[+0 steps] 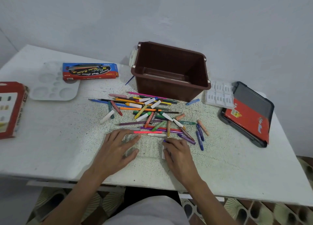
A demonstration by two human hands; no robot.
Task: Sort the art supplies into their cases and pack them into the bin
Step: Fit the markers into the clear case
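Note:
A heap of coloured pencils, crayons and markers (149,112) lies mid-table. Just in front of it sits a clear plastic case (147,146). My left hand (116,148) grips its left end, fingers spread over the top. My right hand (176,152) holds its right end, where a white piece shows under the fingers. A brown bin (171,89) stands behind the heap; something clear lies on its floor. A blue and red watercolour box (89,71) lies at the back left. A red box (10,109) is at the left edge.
A white paint palette (54,87) lies beside the watercolour box. At the right are a white moulded tray (220,95) and a dark case with a red card inside (249,116). A blue brush (129,80) leans by the bin. The table's front edge is near my body.

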